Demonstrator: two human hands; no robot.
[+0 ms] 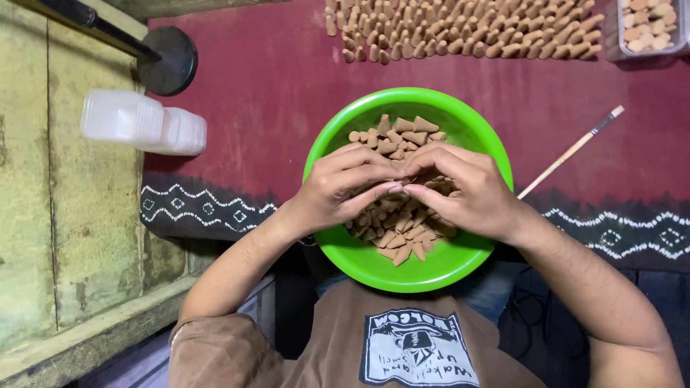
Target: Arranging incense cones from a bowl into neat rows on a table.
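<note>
Left hand (pixel 341 190) and right hand (pixel 460 190) meet fingertip to fingertip over the green bowl (pixel 460 115), pinching brown cones (pixel 402 133). Thin brush (pixel 571 152) lies at three o'clock, stacked clear containers (pixel 144 122) at nine.

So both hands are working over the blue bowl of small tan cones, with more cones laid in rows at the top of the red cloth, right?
Not quite: the bowl is bright green, not blue, as the head view shows. The rest holds: the left hand and right hand meet fingertip to fingertip over the tan cones in it, and more cones lie in rows at the top of the red cloth.
</note>
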